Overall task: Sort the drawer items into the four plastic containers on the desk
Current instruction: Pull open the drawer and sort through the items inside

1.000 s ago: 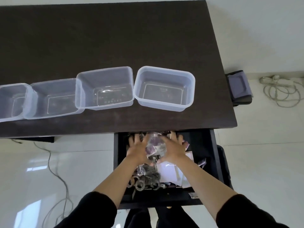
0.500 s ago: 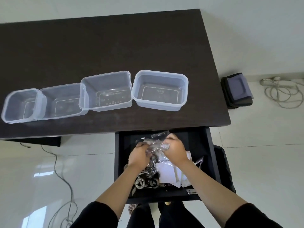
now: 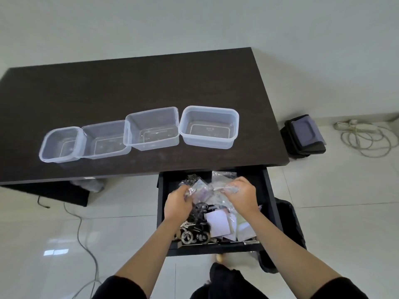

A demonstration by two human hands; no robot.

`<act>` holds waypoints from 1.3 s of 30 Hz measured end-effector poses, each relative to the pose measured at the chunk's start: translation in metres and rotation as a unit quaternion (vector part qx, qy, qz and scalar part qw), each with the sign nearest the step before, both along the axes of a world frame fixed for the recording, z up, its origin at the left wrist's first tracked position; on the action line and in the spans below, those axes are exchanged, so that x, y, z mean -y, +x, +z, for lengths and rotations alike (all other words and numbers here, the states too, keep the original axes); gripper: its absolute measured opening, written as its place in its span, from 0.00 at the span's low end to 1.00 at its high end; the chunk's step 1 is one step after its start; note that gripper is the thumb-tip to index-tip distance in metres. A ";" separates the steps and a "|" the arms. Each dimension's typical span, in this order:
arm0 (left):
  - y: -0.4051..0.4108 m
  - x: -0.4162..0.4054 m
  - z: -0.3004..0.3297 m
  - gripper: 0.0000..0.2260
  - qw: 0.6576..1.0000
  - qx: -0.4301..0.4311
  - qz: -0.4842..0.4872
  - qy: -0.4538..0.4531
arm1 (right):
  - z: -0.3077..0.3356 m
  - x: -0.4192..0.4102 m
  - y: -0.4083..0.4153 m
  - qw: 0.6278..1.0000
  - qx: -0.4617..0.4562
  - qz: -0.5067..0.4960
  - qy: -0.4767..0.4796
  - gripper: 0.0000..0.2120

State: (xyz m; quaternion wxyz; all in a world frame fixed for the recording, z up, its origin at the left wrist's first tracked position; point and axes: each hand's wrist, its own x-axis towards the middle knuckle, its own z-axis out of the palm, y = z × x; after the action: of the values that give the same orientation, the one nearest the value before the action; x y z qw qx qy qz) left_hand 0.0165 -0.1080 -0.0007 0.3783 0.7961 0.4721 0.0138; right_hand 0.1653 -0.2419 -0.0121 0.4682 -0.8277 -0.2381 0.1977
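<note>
Four plastic containers (image 3: pixel 138 134) on desk (image 3: pixel 129 87) — left hand (image 3: pixel 177 204), right hand (image 3: pixel 243 196) both around clear packets (image 3: pixel 205 188).

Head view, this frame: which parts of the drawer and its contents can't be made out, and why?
- Clear plastic bags: contents unreadable in the head view; crumpled, glossy, partly covered by the left hand and right hand.
- Drawer back section: hidden under the desk edge.
- Metal rings: tangled and too small to count.
- White paper pieces: any print too small; items beneath are hidden.
- Fingertips: buried in the bags.
</note>
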 end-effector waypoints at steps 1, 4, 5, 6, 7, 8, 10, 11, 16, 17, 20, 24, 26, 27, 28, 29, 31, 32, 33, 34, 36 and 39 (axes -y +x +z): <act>-0.002 0.003 0.007 0.04 1.000 0.017 0.011 0.000 | 0.006 0.003 -0.002 1.000 -0.003 -0.004 0.007 0.06; -0.010 0.013 0.027 0.03 0.997 0.068 0.038 0.000 | 0.028 0.011 -0.007 1.000 -0.019 -0.008 0.012 0.07; -0.013 0.016 0.031 0.03 0.995 0.084 0.045 -0.004 | 0.034 0.015 -0.009 1.000 -0.021 -0.008 0.013 0.07; -0.015 0.020 0.036 0.04 0.994 0.097 0.049 -0.002 | 0.040 0.019 -0.011 1.000 -0.019 -0.008 0.016 0.10; -0.018 0.025 0.041 0.04 0.993 0.105 0.052 0.004 | 0.046 0.024 -0.013 1.000 -0.014 -0.008 0.017 0.13; -0.019 0.029 0.046 0.04 0.992 0.110 0.053 0.009 | 0.052 0.030 -0.014 1.000 -0.012 -0.008 0.018 0.16; -0.021 0.039 0.056 0.03 0.991 0.122 0.058 0.010 | 0.061 0.042 -0.015 1.000 -0.013 -0.012 0.018 0.16; -0.020 0.045 0.060 0.04 0.990 0.125 0.061 0.007 | 0.065 0.048 -0.015 1.000 -0.012 -0.015 0.017 0.14; -0.013 0.078 0.074 0.05 0.987 0.144 0.070 -0.014 | 0.081 0.083 -0.007 0.999 -0.018 -0.027 0.020 0.12; -0.010 0.085 0.076 0.05 0.986 0.150 0.068 -0.023 | 0.083 0.091 -0.004 0.999 -0.022 -0.030 0.015 0.12; 0.005 0.108 0.083 0.02 0.986 0.157 0.049 -0.028 | 0.087 0.113 0.007 0.999 -0.029 -0.039 0.009 0.14; 0.038 0.143 0.082 0.03 0.984 0.170 0.021 -0.047 | 0.086 0.147 0.032 0.998 -0.034 -0.061 -0.008 0.19; 0.061 0.165 0.079 0.03 0.985 0.164 0.008 -0.050 | 0.083 0.169 0.050 0.997 -0.033 -0.071 -0.018 0.20; 0.073 0.178 0.076 0.04 0.987 0.153 -0.001 -0.047 | 0.080 0.181 0.060 0.996 -0.030 -0.078 -0.024 0.21; 0.086 0.191 0.071 0.04 0.989 0.138 -0.007 -0.042 | 0.078 0.194 0.070 0.996 -0.030 -0.082 -0.033 0.20; 0.098 0.205 0.068 0.04 0.990 0.130 -0.009 -0.051 | 0.075 0.207 0.080 0.995 -0.037 -0.085 -0.043 0.20; 0.122 0.237 0.058 0.03 0.989 0.120 -0.019 -0.079 | 0.066 0.235 0.101 0.993 -0.057 -0.087 -0.059 0.17; 0.134 0.253 0.052 0.01 0.990 0.105 -0.024 -0.091 | 0.061 0.249 0.111 0.992 -0.065 -0.087 -0.067 0.14; 0.144 0.269 0.046 0.04 0.990 0.094 -0.025 -0.104 | 0.055 0.263 0.120 0.991 -0.070 -0.087 -0.076 0.11; 0.153 0.283 0.035 0.09 0.989 0.086 -0.022 -0.118 | 0.048 0.276 0.128 0.989 -0.073 -0.087 -0.090 0.09; 0.165 0.311 0.019 0.14 0.989 0.060 -0.004 -0.132 | 0.036 0.298 0.139 0.987 -0.082 -0.078 -0.111 0.08; 0.171 0.340 -0.004 0.14 0.987 0.034 0.034 -0.152 | 0.011 0.320 0.145 0.983 -0.102 -0.051 -0.147 0.08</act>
State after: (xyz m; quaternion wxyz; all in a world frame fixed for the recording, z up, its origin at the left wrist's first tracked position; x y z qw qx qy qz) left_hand 0.1877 -0.4478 -0.0047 0.5100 0.7123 0.4819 -0.0178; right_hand 0.3106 -0.5621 -0.0010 0.3727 -0.8740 -0.1154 0.2896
